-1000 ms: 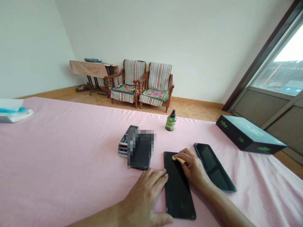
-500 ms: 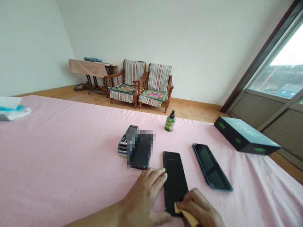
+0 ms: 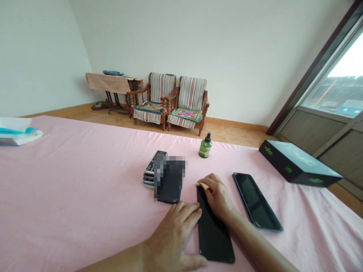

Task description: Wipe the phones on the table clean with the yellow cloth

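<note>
A black phone [image 3: 214,236] lies face up on the pink tablecloth [image 3: 79,181] in front of me. My left hand [image 3: 172,236] lies flat along the phone's left edge, fingers stretched out and thumb at its near corner. My right hand [image 3: 217,196] rests on the far end of the phone, fingers closed on a small yellow cloth [image 3: 202,185] pressed to the screen. A second black phone [image 3: 256,201] lies to the right. A stack of phones [image 3: 161,175], partly blurred, sits to the left. A small green spray bottle [image 3: 205,146] stands behind them.
A dark box with green print [image 3: 299,163] lies at the table's right edge. A white and teal pack [image 3: 17,130] sits at the far left. Two striped wooden chairs [image 3: 171,102] and a covered side table [image 3: 115,85] stand by the far wall. A window [image 3: 340,90] is on the right.
My right hand has slid with the yellow cloth from the phone's near end back up to its far end. My left hand has stayed on the phone's left edge.
</note>
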The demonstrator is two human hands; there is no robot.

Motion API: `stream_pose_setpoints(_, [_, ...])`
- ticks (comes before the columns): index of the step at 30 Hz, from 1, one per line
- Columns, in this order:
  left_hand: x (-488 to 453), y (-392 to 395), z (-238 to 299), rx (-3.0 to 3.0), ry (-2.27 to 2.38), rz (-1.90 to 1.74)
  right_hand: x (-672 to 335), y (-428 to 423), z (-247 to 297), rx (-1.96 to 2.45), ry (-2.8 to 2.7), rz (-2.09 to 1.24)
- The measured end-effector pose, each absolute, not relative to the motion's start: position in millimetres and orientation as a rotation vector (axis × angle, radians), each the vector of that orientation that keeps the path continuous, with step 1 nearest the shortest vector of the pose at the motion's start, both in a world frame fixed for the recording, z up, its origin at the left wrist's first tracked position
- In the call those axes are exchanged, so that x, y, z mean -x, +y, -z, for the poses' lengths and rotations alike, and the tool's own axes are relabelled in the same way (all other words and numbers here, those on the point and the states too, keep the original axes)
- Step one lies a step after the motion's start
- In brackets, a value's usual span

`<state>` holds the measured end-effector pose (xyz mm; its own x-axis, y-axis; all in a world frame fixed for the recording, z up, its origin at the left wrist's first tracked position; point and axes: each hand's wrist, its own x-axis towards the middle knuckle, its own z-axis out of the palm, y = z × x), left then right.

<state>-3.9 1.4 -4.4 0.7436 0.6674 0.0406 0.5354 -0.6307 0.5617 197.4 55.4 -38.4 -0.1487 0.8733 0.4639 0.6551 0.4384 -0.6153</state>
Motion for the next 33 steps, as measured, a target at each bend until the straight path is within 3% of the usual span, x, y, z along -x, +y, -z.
stream_pose_setpoints(14, [2, -2, 16, -2.265, 0.95, -0.54, -198, 14, 29, 1.231, -2.057, -0.461])
stream_pose_setpoints(23, [1, -1, 11, -2.294, 0.974, -0.434, -192, -26, 18, 1.281, -2.117, -0.577])
stream_pose_setpoints(33, [1, 1, 10, -2.315, 0.976, -0.436, -194, -55, 29, 1.218, -2.267, -0.478])
